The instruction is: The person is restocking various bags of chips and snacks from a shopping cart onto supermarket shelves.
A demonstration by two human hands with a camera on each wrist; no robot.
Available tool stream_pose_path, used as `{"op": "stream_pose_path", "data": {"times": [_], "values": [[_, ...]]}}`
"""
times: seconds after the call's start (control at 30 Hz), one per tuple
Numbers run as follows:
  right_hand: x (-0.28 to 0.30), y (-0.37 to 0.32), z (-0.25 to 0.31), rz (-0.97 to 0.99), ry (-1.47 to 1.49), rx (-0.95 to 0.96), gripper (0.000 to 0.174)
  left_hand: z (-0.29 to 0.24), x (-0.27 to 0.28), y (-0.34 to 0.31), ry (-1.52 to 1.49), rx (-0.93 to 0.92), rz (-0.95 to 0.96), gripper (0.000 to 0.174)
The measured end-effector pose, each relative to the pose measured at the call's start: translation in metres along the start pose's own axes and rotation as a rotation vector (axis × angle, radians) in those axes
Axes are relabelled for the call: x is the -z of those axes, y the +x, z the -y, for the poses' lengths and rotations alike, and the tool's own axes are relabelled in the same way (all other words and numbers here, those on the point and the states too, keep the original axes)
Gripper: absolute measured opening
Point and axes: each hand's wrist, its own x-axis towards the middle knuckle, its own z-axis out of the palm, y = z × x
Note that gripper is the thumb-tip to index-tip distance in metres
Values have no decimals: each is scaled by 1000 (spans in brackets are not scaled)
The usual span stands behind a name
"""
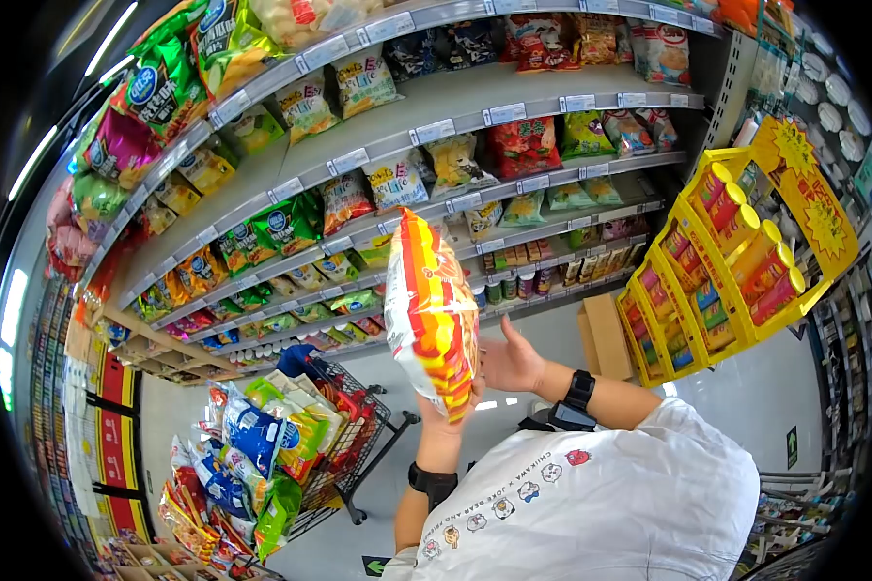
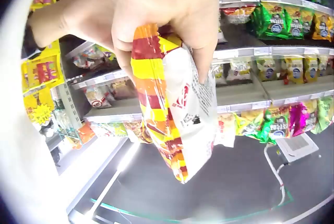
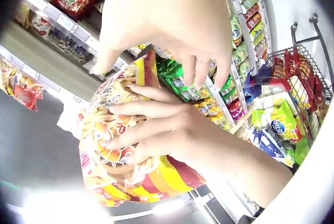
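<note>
A plump bag of crackers (image 1: 424,310), striped red, yellow and orange along its side, stands upright in front of the person's chest. The left hand (image 1: 446,411) grips it low down, thumb on one face and fingers spread over the printed front. In the left wrist view the bag's white back (image 2: 190,114) carries small print, while the right wrist view shows its cracker picture (image 3: 117,135) behind the left fingers. Beside the bag is the right hand (image 1: 515,362), thumb raised and fingers loosely extended, holding nothing.
Curved shelves (image 1: 436,131) of bagged snacks rise ahead. A shopping cart (image 1: 344,455) heaped with snack bags stands at the lower left. To the right is a yellow display rack (image 1: 693,281) of canisters, with a cardboard box (image 1: 606,339) beside it.
</note>
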Motion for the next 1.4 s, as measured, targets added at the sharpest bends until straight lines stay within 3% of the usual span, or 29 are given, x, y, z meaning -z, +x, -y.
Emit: {"op": "stream_pose_path", "data": {"times": [0.07,0.2,0.3,0.43,0.53,0.63,0.7,0.77,0.83,0.93,1.03,1.3,1.4], "values": [[0,2,-1,120,95,-21,86,2,12,6,-154,145,10,52],[-20,-6,9,297,51,19,81,16,36,14,-217,329,314,56],[-15,-12,13,94,-53,132,73,23,43,18,-204,364,349,56],[-10,-15,17,110,48,170,60,17,49,8,-73,302,238,55],[-8,-21,31,-12,4,200,58,-2,56,-7,217,129,60,55],[-21,-27,48,-11,-54,303,55,-32,58,-5,718,-98,-209,56],[-38,-35,61,-128,-211,415,52,-51,48,8,1068,-209,-347,56],[-41,-41,73,-270,-427,500,52,-61,16,15,1139,-188,-256,56],[-44,-45,84,-370,-527,494,55,-53,-10,12,1157,-146,-160,68],[-59,-48,96,-485,-728,494,61,-41,-21,24,1282,-99,-190,84],[-48,-52,108,-514,-841,495,63,-12,-6,47,1346,-99,-78,92],[-2,-87,148,-714,-1096,626,68,47,1,123,1342,23,-63,96],[0,-108,172,-740,-1076,698,70,71,-6,159,1337,-33,-84,90]]}}
